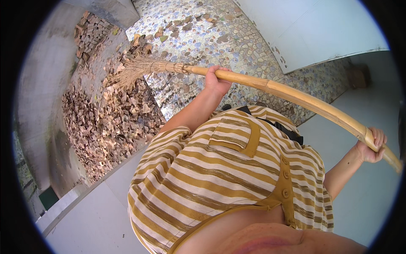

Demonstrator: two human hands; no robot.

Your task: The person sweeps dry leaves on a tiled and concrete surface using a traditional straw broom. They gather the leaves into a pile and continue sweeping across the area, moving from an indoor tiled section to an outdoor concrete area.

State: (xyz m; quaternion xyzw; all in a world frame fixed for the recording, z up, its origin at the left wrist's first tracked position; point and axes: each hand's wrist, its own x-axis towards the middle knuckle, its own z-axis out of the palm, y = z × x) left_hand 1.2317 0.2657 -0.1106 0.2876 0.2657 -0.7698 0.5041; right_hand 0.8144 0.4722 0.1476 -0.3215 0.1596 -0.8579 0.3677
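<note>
A broom with a long bamboo handle [295, 93] runs across my front from upper left to lower right. My left hand [217, 81] is closed around the handle just behind the bound neck of the broom head. Farther up, near the handle's other end, my right hand [371, 145] grips it. The broom's twig bristles [136, 70] fan out over dry brown leaves beside the edge of the pebble-patterned floor [196, 44]. Whether the tips press on the leaves, I cannot tell. A thick heap of dry leaves [117, 123] lies below the bristles.
Loose leaves [187, 25] are scattered on the patterned floor. Stacked bricks [92, 35] stand by a concrete wall [47, 82] on the left. A pale panel [314, 28] juts in at upper right. A blurred brown object [358, 75] sits at far right.
</note>
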